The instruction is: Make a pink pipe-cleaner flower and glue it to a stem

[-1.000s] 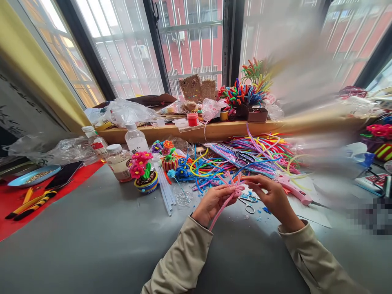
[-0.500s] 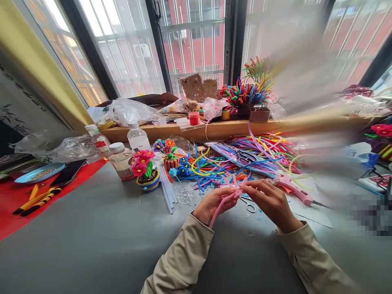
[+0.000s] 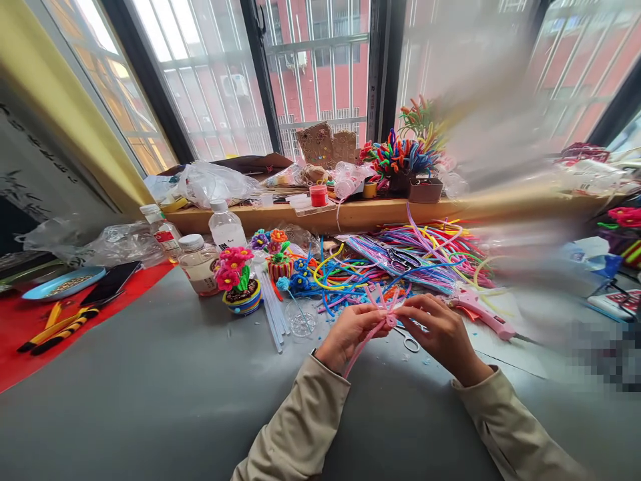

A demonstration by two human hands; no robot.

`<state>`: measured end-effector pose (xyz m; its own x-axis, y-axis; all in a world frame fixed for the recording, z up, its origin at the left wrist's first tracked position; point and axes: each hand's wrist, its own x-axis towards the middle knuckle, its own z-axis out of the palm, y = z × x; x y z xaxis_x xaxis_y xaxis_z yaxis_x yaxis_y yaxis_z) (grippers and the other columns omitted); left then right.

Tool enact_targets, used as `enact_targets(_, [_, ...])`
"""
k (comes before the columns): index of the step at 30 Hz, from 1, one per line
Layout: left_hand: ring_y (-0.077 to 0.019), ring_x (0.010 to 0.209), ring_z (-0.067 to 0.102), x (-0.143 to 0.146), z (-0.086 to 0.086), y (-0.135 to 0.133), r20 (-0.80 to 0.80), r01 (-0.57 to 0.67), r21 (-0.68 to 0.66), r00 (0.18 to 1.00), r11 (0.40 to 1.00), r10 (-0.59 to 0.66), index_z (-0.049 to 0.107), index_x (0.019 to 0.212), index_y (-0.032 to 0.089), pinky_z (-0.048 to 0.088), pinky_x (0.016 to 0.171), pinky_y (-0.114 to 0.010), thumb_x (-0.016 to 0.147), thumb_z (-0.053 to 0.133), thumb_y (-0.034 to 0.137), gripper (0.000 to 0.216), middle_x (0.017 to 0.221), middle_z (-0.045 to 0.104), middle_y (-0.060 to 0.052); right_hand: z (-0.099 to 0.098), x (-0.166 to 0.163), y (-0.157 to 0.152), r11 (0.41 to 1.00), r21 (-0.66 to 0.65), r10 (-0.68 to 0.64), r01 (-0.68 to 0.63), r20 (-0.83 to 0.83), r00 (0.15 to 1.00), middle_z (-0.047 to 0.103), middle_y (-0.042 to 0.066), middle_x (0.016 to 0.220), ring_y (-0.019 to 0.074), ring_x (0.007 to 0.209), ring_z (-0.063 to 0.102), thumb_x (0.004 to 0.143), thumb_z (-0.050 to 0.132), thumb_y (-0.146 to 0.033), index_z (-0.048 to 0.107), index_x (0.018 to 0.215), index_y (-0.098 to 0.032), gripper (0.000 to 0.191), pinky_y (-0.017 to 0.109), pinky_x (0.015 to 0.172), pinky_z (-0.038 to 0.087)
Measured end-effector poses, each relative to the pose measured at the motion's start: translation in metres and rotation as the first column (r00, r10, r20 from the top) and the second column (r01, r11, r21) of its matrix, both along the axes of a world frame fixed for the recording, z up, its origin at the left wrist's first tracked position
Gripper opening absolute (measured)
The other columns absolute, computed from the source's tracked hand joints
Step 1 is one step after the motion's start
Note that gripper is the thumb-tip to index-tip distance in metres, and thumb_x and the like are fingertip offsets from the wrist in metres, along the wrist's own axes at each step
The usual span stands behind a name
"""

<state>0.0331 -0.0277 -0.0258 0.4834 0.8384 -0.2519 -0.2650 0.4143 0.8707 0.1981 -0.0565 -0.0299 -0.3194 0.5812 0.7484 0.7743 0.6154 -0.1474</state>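
Observation:
A pink pipe cleaner (image 3: pixel 361 346) is held between both hands over the grey table (image 3: pixel 150 387). My left hand (image 3: pixel 345 337) is closed round its long stem, which trails down toward my sleeve. My right hand (image 3: pixel 439 334) pinches the twisted knot at the top, where short pink ends fan upward. Small scissors (image 3: pixel 409 342) lie on the table just beyond my fingers.
A heap of coloured pipe cleaners (image 3: pixel 400 257) covers the table behind my hands. A pink glue gun (image 3: pixel 481 310) lies at the right. Pipe-cleaner flower pots (image 3: pixel 239 280), bottles (image 3: pixel 225 227), glue sticks (image 3: pixel 273 310), a phone (image 3: pixel 109 284) and a red mat (image 3: pixel 30 334) sit to the left.
Both hands stay on the pink pipe cleaner and have shifted slightly as they twist it at the knot. The view has tilted a little.

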Motion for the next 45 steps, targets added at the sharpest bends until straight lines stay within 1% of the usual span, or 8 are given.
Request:
enact_targets(8, [-0.0157, 0.065, 0.056, 0.005, -0.005, -0.003, -0.244, -0.077, 0.588, 0.933, 0.805, 0.267, 0.06, 0.065, 0.017, 0.04, 0.066, -0.024, 0.062, 0.061, 0.032, 0.016, 0.066, 0.061, -0.004, -0.004, -0.011, 0.008, 0.918, -0.392, -0.11, -0.067, -0.411, 0.905, 0.047, 0.005, 0.081, 0.0171, 0.075, 0.051, 0.068, 0.056, -0.028, 0.062, 0.066, -0.02, 0.011, 0.027, 0.053, 0.048])
enact_targets(14, [-0.015, 0.072, 0.051, 0.004, -0.005, -0.007, -0.358, 0.088, 0.799, 0.864, 0.594, 0.354, 0.064, 0.076, 0.021, 0.037, 0.069, -0.022, 0.07, 0.052, 0.029, 0.015, 0.074, 0.059, -0.005, -0.006, -0.01, 0.011, 0.621, -0.704, -0.333, -0.344, -0.634, 0.698, 0.053, 0.004, 0.071, 0.0148, 0.064, 0.051, 0.063, 0.056, -0.031, 0.063, 0.062, -0.017, 0.015, 0.024, 0.046, 0.044])
enact_targets(18, [-0.015, 0.071, 0.054, 0.006, 0.0, -0.007, -0.252, -0.02, 0.71, 0.926, 0.704, 0.28, 0.061, 0.071, 0.018, 0.04, 0.067, -0.023, 0.068, 0.055, 0.03, 0.014, 0.073, 0.059, -0.005, 0.001, -0.006, 0.008, 0.474, -0.702, -0.312, -0.532, -0.699, 0.644, 0.057, 0.004, 0.07, 0.0129, 0.06, 0.051, 0.068, 0.05, -0.033, 0.063, 0.069, -0.018, 0.02, 0.024, 0.047, 0.043])
enact_targets(22, [-0.013, 0.06, 0.055, 0.004, 0.003, -0.003, -0.127, -0.083, 0.361, 0.982, 0.929, 0.137, 0.059, 0.064, 0.012, 0.043, 0.063, -0.025, 0.062, 0.061, 0.031, 0.019, 0.064, 0.06, -0.004, 0.009, 0.001, 0.007, 0.651, -0.653, -0.175, -0.387, -0.625, 0.761, 0.054, 0.005, 0.08, 0.0136, 0.066, 0.051, 0.071, 0.051, -0.036, 0.061, 0.076, -0.018, 0.021, 0.023, 0.05, 0.043])
enact_targets(25, [-0.0117, 0.059, 0.056, 0.001, 0.002, -0.001, -0.038, -0.049, 0.145, 0.998, 0.988, 0.055, 0.062, 0.069, 0.01, 0.044, 0.063, -0.025, 0.059, 0.065, 0.03, 0.022, 0.064, 0.061, -0.005, 0.008, 0.004, 0.006, 0.905, -0.396, -0.05, -0.158, -0.467, 0.883, 0.048, 0.006, 0.092, 0.0158, 0.077, 0.049, 0.071, 0.054, -0.028, 0.06, 0.084, -0.021, 0.017, 0.025, 0.055, 0.044])
enact_targets(27, [-0.0115, 0.06, 0.056, 0.0, 0.002, -0.001, -0.007, -0.047, 0.086, 0.999, 0.995, 0.048, 0.062, 0.071, 0.009, 0.045, 0.063, -0.024, 0.058, 0.066, 0.029, 0.024, 0.065, 0.062, -0.006, 0.006, 0.003, 0.006, 0.969, -0.219, 0.035, -0.114, -0.335, 0.942, 0.045, 0.006, 0.096, 0.0164, 0.081, 0.048, 0.072, 0.054, -0.023, 0.059, 0.088, -0.023, 0.017, 0.027, 0.061, 0.045])
enact_targets(38, [-0.0132, 0.06, 0.057, 0.001, 0.001, -0.001, -0.136, 0.0, 0.264, 0.99, 0.965, 0.037, 0.063, 0.069, 0.009, 0.044, 0.064, -0.026, 0.06, 0.063, 0.032, 0.024, 0.065, 0.063, -0.006, -0.001, 0.001, 0.004, 0.997, -0.074, 0.024, -0.034, -0.131, 0.991, 0.046, 0.005, 0.093, 0.0163, 0.08, 0.047, 0.072, 0.054, -0.02, 0.061, 0.08, -0.024, 0.011, 0.031, 0.068, 0.042])
enact_targets(45, [-0.015, 0.063, 0.058, 0.006, -0.007, 0.002, -0.346, -0.006, 0.69, 0.875, 0.723, 0.338, 0.061, 0.066, 0.014, 0.044, 0.061, -0.024, 0.067, 0.054, 0.031, 0.018, 0.066, 0.063, -0.005, 0.0, -0.008, 0.007, 0.946, -0.325, -0.125, 0.004, -0.351, 0.928, 0.042, 0.004, 0.077, 0.0165, 0.073, 0.045, 0.065, 0.058, -0.025, 0.064, 0.069, -0.021, 0.008, 0.03, 0.063, 0.04])
